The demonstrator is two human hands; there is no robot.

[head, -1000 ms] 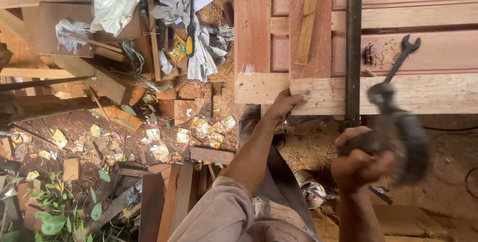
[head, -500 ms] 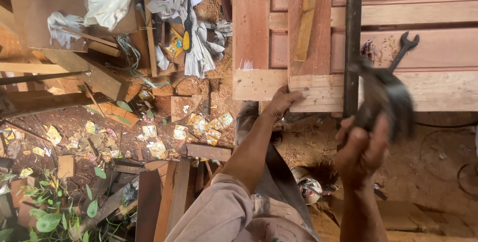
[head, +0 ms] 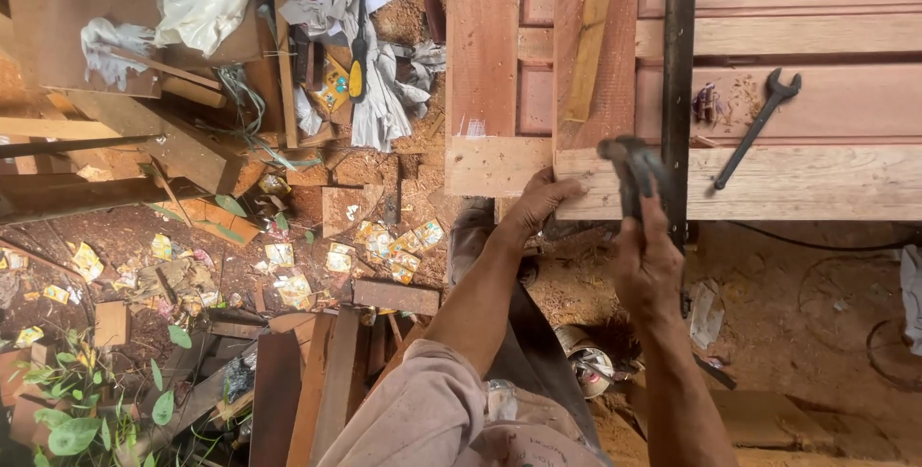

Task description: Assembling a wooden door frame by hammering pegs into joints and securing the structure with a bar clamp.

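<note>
- The left hand lay just below the middle of the frame, fingers spread and pressed against the near edge of a pale wooden board that ran across the right half.
- The right hand, a little right of centre, was closed around the handle of a dark hammer; the hammer's head stood over the pale board, just right of the left hand's fingertips (it was blurred, so whether it touched the wood could not be told).
- A reddish plank ran up from the pale board toward the top of the frame, and a thin lighter wooden strip lay tilted on it.
- A black metal bar crossed the boards from top to bottom, just right of the hammer.
- To the right of the bar, in the upper right of the frame, a dark open-ended spanner lay slanted on the wood, and a small cluster of nails sat between it and the bar.
- In the upper left, the ground was strewn with offcuts, crumpled white plastic and a screwdriver with a yellow and black handle.
- Green leaves showed in the lower left corner.
</note>
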